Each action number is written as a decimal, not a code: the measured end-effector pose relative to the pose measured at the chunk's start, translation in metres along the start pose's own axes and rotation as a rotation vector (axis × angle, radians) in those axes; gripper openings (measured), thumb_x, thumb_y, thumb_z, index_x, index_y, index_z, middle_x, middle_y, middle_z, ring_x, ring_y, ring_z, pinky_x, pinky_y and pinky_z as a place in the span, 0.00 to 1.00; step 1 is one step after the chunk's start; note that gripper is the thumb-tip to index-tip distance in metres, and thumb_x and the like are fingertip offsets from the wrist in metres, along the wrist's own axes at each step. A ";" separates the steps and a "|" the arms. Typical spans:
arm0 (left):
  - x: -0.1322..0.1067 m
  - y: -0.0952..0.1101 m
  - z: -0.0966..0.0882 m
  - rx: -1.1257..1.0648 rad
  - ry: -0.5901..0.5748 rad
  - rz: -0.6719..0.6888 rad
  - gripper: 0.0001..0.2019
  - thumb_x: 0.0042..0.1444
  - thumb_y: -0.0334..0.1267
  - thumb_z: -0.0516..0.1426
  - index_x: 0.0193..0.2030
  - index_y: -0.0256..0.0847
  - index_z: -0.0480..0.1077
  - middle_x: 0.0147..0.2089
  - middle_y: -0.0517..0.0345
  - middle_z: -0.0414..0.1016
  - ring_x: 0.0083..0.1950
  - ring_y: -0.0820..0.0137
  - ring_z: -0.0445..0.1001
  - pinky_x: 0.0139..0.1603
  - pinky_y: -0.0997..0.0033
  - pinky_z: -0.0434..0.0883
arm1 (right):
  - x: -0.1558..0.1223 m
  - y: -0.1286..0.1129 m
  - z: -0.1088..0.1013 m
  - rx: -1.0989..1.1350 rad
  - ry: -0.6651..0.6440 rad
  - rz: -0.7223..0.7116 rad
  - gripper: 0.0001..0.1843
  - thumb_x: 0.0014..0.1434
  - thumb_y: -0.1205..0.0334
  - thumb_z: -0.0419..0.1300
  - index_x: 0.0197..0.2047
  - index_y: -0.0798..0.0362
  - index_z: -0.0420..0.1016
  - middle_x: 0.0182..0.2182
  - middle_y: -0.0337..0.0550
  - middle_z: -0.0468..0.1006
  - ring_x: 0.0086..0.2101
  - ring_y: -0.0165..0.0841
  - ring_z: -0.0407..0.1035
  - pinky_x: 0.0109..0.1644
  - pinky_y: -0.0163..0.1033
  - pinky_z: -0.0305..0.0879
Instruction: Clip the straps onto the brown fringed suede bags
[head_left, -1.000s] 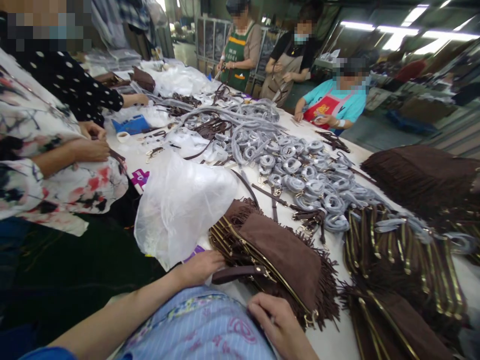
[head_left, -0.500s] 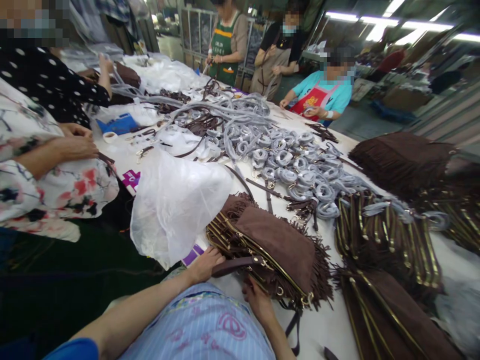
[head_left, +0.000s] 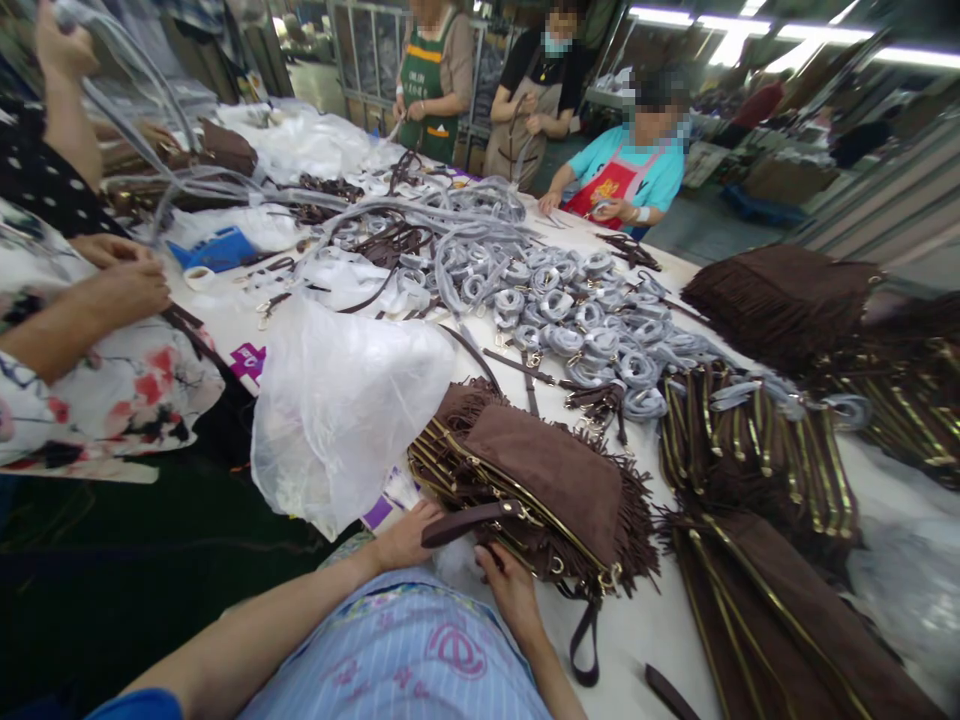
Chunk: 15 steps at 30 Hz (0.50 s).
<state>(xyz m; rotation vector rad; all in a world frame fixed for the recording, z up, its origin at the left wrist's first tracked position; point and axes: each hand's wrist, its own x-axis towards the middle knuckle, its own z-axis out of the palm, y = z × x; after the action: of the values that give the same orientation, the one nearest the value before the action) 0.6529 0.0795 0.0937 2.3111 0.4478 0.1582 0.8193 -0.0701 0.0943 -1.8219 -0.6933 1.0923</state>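
Observation:
Directly before me lies a stack of brown fringed clutch bags with gold zippers, one on top of another. My left hand is closed at the end of a brown wrist strap that hangs from the stack's near side. My right hand is just below the stack's near edge, its fingers bent together by the strap. Whatever those fingers pinch is too small to make out. A second strap loop dangles to the right of this hand.
White plastic bags lie left of the stack. Behind it is a heap of coiled, plastic-wrapped straps. More brown fringed bags lie at the right. A co-worker in a floral top sits close on my left; other people stand around the table.
My right hand's fingers have come out from under the bag edge and drawn together. My left hand stays at the strap. A co-worker at far left has raised a hand with long plastic-wrapped strips.

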 end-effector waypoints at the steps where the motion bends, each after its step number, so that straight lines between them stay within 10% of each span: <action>1: 0.000 0.001 0.000 -0.041 0.004 -0.010 0.15 0.65 0.35 0.51 0.57 0.41 0.66 0.49 0.51 0.72 0.48 0.63 0.68 0.54 0.62 0.68 | 0.000 0.000 0.000 0.004 -0.001 0.001 0.27 0.52 0.36 0.60 0.37 0.53 0.80 0.34 0.48 0.83 0.35 0.43 0.76 0.33 0.41 0.74; 15: -0.006 0.008 -0.006 -0.223 -0.028 -0.134 0.14 0.62 0.43 0.52 0.52 0.41 0.70 0.42 0.56 0.71 0.44 0.64 0.67 0.52 0.64 0.66 | 0.000 -0.001 0.005 0.223 0.024 0.205 0.29 0.39 0.35 0.67 0.35 0.52 0.75 0.29 0.48 0.82 0.33 0.47 0.77 0.30 0.44 0.73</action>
<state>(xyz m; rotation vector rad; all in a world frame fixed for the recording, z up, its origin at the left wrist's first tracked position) 0.6476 0.0764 0.1036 2.0561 0.5409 0.1046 0.8147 -0.0681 0.0938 -1.7365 -0.3597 1.2264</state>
